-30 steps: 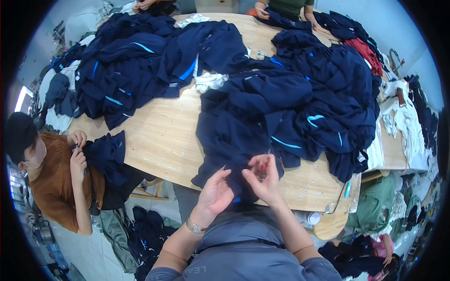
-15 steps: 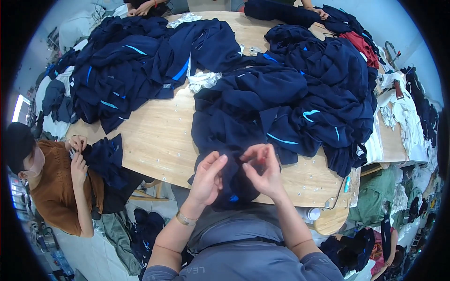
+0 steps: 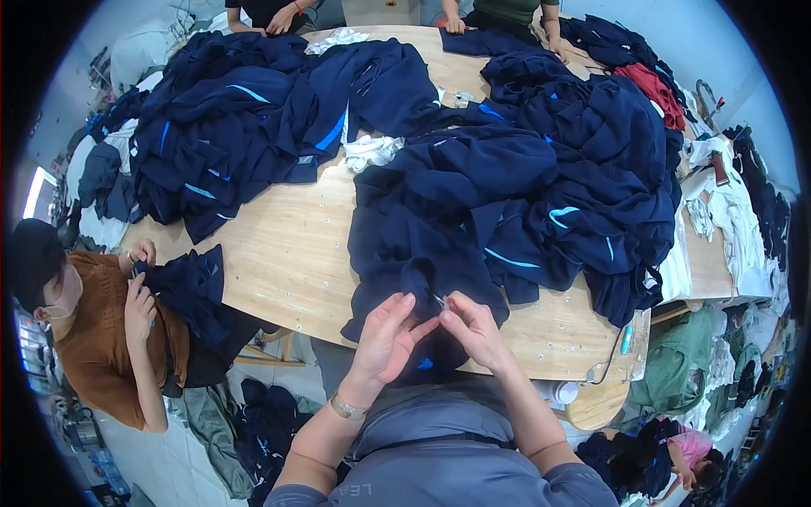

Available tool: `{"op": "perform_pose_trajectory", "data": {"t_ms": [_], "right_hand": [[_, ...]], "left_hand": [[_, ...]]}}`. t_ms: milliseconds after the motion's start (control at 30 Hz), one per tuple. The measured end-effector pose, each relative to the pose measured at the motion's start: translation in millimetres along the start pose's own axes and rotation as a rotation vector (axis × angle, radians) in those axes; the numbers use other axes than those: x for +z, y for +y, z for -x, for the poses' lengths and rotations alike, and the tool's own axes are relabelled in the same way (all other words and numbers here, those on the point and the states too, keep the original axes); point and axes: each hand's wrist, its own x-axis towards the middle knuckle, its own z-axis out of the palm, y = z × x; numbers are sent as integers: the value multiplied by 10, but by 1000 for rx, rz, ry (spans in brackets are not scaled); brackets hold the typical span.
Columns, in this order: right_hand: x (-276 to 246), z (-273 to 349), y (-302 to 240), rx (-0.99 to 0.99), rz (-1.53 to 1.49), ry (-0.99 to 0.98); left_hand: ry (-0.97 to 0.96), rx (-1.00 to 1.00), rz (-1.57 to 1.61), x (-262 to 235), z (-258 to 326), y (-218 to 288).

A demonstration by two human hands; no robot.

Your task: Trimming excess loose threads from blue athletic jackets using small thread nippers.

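A navy garment [image 3: 393,245] lies over the near edge of the table in front of me, with a bright blue patch [image 3: 425,364] low on its hanging part. My left hand [image 3: 387,340], a bracelet at its wrist, is at a raised fold of this cloth, thumb and fingers closed on the fold's edge. Close beside it, my right hand [image 3: 473,328] pinches a small thing with a shiny pale tip [image 3: 443,302], pointed at the fold. Most of that small thing is hidden by the fingers, and its kind is unclear.
Heaps of navy garments [image 3: 245,127] cover the far left and right of the table [image 3: 279,245]. A white crumpled cloth [image 3: 372,153] lies between. At left, a seated person [image 3: 118,329] handles navy cloth; others work across the table. A turquoise pen-like thing [image 3: 626,340] lies near the right edge.
My hands have come closer together at the fold, and the shiny tip now shows at my right fingertips. Across the table, a person's hands have shifted on the dark cloth.
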Motion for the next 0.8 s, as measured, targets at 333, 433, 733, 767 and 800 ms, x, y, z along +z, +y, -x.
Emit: {"op": "perform_pose_trajectory", "data": {"t_ms": [333, 433, 733, 767, 800], "right_hand": [[-48, -25, -49, -16, 115, -90], [-59, -35, -73, -34, 169, -81], [-83, -57, -136, -55, 323, -17], [-86, -54, -130, -63, 285, 36], [-87, -50, -130, -72, 245, 87]], "left_hand": [[-51, 151, -209, -19, 21, -34], [-47, 169, -223, -15, 26, -49], [38, 185, -274, 28, 48, -20], [39, 187, -274, 29, 45, -5], [65, 153, -261, 28, 46, 21]]}}
